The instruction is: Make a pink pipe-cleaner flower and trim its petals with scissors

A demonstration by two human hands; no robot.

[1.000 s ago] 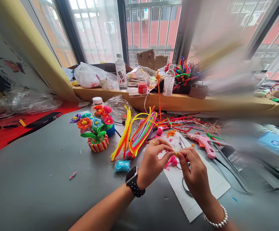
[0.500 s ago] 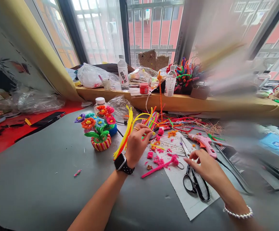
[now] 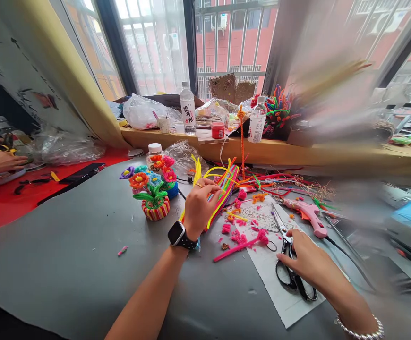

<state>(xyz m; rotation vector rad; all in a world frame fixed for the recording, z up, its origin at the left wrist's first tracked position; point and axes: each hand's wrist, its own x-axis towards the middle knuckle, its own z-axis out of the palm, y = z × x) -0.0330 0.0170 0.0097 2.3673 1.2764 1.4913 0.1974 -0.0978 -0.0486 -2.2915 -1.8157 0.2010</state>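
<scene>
My left hand, with a watch on its wrist, is pinched at the fingertips over the bundle of yellow and coloured pipe cleaners; a small yellow bit shows at its fingertips. My right hand is over the black-handled scissors, thumb and fingers on either side of them near the pivot. The scissors lie on a white paper sheet, blades pointing away. Pink fuzzy scraps and a pink pipe cleaner are between my hands. Left of my left hand stands a striped pot of fuzzy flowers.
A pink glue gun with a black cord lies right of the scissors. Bottles, a red jar and plastic bags stand on the sill. At the far left, another person's hands are over a red surface.
My right hand has come down onto the scissors near the pivot. My left hand remains pinched over the pipe cleaners. The view has shifted slightly left, and the other person's hands show more.
</scene>
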